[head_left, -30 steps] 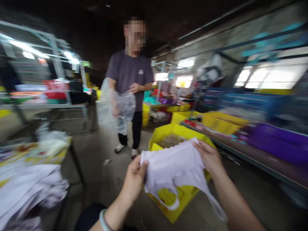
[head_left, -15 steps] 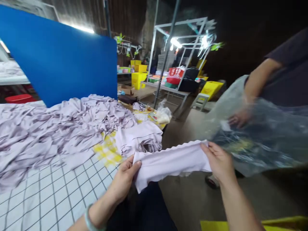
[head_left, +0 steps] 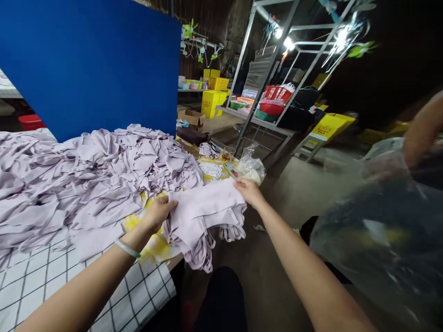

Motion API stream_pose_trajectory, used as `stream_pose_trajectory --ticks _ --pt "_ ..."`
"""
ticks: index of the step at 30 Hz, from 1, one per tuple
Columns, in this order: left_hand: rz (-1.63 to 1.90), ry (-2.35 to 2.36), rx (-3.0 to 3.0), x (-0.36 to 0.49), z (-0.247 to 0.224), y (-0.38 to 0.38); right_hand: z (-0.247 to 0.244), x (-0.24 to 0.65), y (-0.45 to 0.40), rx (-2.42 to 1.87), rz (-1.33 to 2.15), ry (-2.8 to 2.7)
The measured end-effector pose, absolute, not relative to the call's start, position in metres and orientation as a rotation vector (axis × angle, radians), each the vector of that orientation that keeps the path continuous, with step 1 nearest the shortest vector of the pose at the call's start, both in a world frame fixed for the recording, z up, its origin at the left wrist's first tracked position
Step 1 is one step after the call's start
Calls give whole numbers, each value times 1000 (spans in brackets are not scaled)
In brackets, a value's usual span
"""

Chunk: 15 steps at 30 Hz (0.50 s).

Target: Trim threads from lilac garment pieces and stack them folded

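A stack of pale lilac cloth pieces point(head_left: 207, 207) lies at the table's corner, its front part hanging over the edge. My left hand point(head_left: 161, 211) pinches the left end of the top piece, and my right hand point(head_left: 246, 190) grips its far right corner. The top piece lies stretched flat between them, on the stack. To the left, a large loose heap of the same lilac cloth point(head_left: 104, 170) covers much of the table. Yellow checked cloth point(head_left: 155, 249) shows between heap and stack.
A blue panel point(head_left: 104, 69) stands behind the heap. Past the stack are a clear plastic bag point(head_left: 251, 166) and a glass point(head_left: 228, 153). At the right, a person's arm point(head_left: 424, 127) is beside a large transparent bag point(head_left: 374, 235). A metal rack point(head_left: 256, 115) stands farther back.
Both hands have moved forward and left with the lilac piece, from in front of the stack to on top of it. The view has shifted, and the person at right appears farther right.
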<state>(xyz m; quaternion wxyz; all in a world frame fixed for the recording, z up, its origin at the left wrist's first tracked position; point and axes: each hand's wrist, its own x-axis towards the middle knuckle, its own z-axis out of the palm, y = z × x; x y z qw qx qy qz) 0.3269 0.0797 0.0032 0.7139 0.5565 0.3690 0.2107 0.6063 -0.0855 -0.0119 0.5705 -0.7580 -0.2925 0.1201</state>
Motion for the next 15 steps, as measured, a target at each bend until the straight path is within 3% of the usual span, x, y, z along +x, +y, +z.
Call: stream_pose_trajectory --ticks 6,15 --pt "320 1019 1562 328 -12 86 -57 618 -94 -1931 419 -733" --pt "183 1281 1978 342 -2 88 -38 612 -90 -2138 235 -1071"
